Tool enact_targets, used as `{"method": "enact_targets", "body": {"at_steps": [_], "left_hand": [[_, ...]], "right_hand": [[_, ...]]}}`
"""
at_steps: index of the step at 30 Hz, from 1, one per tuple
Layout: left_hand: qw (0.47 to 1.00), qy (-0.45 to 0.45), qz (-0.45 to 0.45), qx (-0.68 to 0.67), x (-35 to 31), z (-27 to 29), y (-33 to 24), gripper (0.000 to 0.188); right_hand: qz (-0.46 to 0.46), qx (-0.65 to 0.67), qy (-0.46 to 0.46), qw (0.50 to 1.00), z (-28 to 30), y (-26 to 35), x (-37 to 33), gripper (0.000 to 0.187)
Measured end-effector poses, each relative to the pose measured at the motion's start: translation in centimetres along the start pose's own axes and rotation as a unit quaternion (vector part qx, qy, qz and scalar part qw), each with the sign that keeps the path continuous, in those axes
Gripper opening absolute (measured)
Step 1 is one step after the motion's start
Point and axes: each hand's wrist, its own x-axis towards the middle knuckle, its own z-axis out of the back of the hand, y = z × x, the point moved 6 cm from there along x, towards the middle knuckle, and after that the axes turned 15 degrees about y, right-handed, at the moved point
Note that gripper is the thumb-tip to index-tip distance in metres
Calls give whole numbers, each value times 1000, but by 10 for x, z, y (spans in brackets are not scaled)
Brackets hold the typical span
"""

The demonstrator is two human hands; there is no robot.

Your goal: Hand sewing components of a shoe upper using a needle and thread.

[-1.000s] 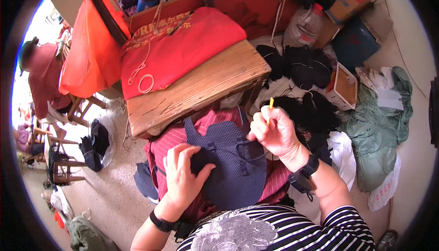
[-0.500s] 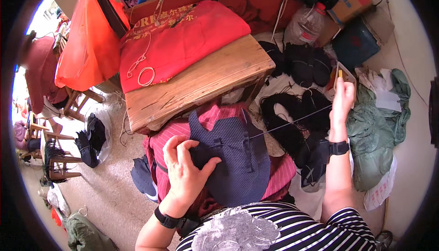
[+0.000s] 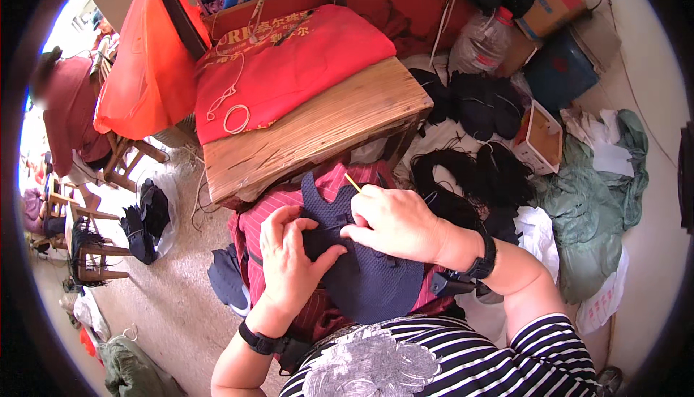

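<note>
A dark navy textured fabric piece [image 3: 376,292], rounded at the near end and with a narrow strip rising at its far left, lies across my lap. My left hand [image 3: 289,259] grips its left side, thumb on top and fingers curled at the edge. Over the upper middle of the fabric, my right hand [image 3: 397,223] is closed round a thin yellow stick-like tool [image 3: 352,182], whose far end sticks out past the fingers. My right fingers hide the tool's other end and the spot where they meet the fabric. A red striped cloth [image 3: 271,209] is spread beneath.
Ahead stands a wooden bench [image 3: 318,118] with a red cloth [image 3: 303,64] on it. To the right are black yarn bundles [image 3: 499,173], a small white box [image 3: 538,139] and a green plastic bag [image 3: 589,216]. A person [image 3: 72,115] sits at the far left.
My right hand has come from the far right back to the fabric with the yellow tool. The dark cord that was stretched out to it no longer shows taut. My left hand stays put.
</note>
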Motion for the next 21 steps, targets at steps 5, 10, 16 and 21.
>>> {"method": "enact_targets", "body": {"at_steps": [5,10,16,21], "left_hand": [[998,-2,-24,-62,1,5,15,43],[997,-11,-36,-67,4,5,12,41],[996,-13,-44,-75,5,1,14,40],[996,-12,-46,-72,4,2,14,41]], "right_hand": [[58,107,51,991,-3,-11,3,27],[65,159,78,982,1,-13,2,26],[90,186,111,972,0,-26,1,24],[111,270,138,946,-3,-34,1,24]]}}
